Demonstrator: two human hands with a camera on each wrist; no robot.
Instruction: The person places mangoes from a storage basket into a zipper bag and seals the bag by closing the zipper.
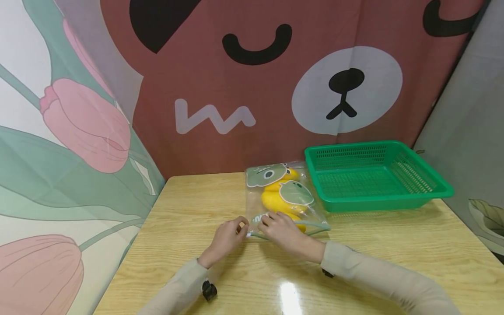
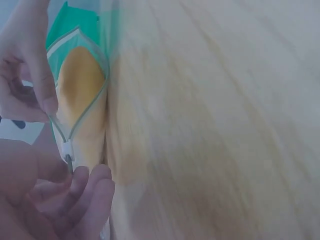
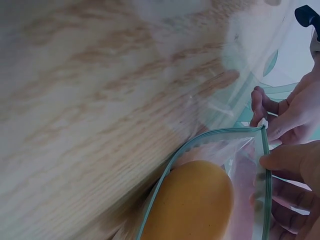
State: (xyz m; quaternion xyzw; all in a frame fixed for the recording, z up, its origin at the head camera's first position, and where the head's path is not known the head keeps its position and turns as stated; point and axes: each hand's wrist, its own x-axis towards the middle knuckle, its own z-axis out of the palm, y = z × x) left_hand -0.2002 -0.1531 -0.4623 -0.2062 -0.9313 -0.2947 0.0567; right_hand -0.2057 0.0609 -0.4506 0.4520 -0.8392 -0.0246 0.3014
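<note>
A clear slider bag with green printed cartoon shapes lies on the table, its green-edged mouth toward me. Several smooth yellow oblong things lie inside; the nearest one shows through the gaping mouth in the right wrist view. My left hand pinches the left end of the zip strip, right beside the white slider. With thumb and fingers my right hand grips the upper lip of the mouth, a little right of the slider. Both zip edges stand apart beyond the slider.
A green plastic basket with perforated walls stands at the back right, close against the bag's far right side. The wooden table ends at a bear-print curtain behind. A flower-print curtain hangs on the left.
</note>
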